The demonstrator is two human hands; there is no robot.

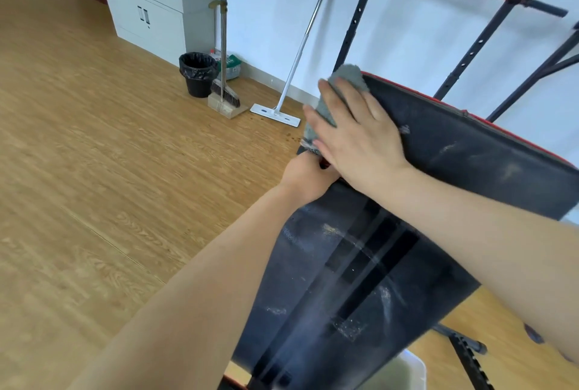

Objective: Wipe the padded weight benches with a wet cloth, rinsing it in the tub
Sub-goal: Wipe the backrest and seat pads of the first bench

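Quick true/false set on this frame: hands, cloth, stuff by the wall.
1. The right hand presses a grey cloth flat on the black bench. True.
2. The bin by the wall is white. False: it is black, with a black liner.
3. A flat mop leans against the wall. True.
4. The left hand hangs free of the bench. False: it grips the bench's edge.
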